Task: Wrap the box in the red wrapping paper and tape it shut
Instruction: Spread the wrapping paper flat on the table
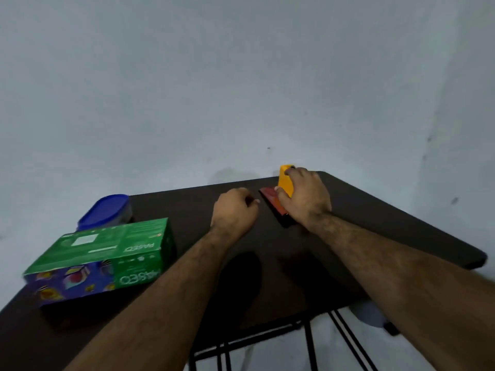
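A green and purple tissue box [103, 257] lies on its side at the left of the dark table [375, 218]. Far across the table lies a flat folded piece of red wrapping paper [273, 200]. On its far end stands an orange tape dispenser [285, 180], and my right hand [305, 196] grips it from the right. My left hand [235, 210] hovers just left of the red paper, fingers curled, with nothing seen in it.
A container with a blue lid [107, 211] stands behind the box at the far left. A pale wall rises right behind the table. Black metal legs [308, 341] show under the near right edge.
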`<state>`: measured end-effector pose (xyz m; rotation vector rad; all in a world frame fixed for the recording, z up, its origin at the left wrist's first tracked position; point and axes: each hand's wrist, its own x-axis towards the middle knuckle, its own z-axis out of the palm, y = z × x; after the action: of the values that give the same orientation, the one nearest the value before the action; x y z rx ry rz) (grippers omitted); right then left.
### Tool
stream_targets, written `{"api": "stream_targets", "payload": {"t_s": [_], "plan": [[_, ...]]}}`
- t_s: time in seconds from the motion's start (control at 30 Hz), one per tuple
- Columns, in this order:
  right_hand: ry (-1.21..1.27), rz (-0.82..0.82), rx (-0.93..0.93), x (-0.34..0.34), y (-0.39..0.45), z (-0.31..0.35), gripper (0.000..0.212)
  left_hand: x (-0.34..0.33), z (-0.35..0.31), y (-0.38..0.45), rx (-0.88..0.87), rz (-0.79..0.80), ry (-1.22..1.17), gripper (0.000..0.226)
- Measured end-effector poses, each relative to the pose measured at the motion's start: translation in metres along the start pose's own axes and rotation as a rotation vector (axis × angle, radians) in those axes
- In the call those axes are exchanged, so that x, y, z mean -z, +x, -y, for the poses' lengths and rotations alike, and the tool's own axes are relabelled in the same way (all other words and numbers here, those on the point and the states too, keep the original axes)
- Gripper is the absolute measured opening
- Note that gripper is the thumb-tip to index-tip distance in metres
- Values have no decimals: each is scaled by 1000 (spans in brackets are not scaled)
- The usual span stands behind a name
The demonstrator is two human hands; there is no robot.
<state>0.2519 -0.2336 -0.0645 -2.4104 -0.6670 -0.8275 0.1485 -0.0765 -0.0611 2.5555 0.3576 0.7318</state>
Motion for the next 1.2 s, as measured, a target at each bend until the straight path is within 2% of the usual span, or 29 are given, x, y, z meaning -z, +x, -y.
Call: {"api": "stream_targets", "payload": {"t_s": [0.07, 0.13, 0.23, 0.4, 0.53, 0.73, 1.03, 1.2], "plan": [[51, 47, -193, -3, 12, -31, 75, -31, -13, 24, 48, 70, -47, 16], [129, 119, -370, -12, 20, -50, 92, -56, -20, 40, 107, 110, -70, 23], [211, 168, -501, -28, 22, -62, 96, -83, -23, 49, 154, 142, -88, 40], [176, 56, -558, -50, 30, -73, 72, -107, -25, 54, 96, 139, -56, 45], [218, -15, -583, -54, 31, -78, 60, -108, -27, 56, 26, 153, -22, 25], [275, -93, -619, -41, 33, -82, 55, -92, -27, 52, 37, 132, 40, 14], [323, -147, -643, -29, 23, -85, 54, -28, -25, 16, 61, 111, 248, 7], [349, -117, -632, -29, 20, -78, 55, 4, -25, -13, 42, 70, 383, 25]]}}
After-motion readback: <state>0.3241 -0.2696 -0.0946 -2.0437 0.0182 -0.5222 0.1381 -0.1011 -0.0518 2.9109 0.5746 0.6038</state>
